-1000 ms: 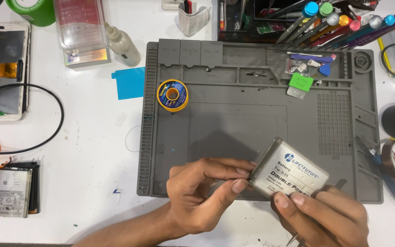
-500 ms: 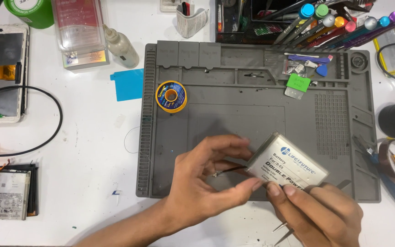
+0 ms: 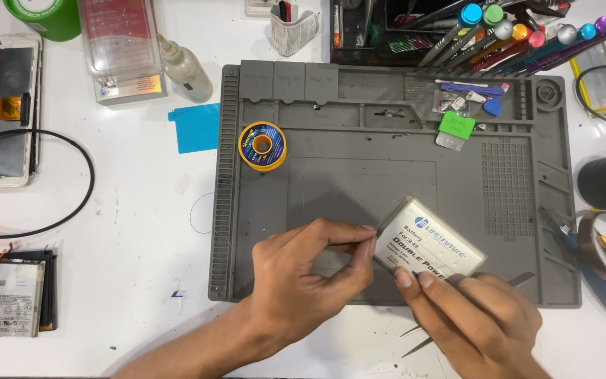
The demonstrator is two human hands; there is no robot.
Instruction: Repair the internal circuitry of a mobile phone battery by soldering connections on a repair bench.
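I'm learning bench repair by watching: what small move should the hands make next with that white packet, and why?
Probably pull the pinched edge: the left hand pinches the near corner of the white battery packet, while the right hand steadies its lower edge above the grey work mat. That grip suggests peeling or opening.

White rectangular battery package [image 3: 431, 243] tilted on grey mat [image 3: 359, 140], lower right.
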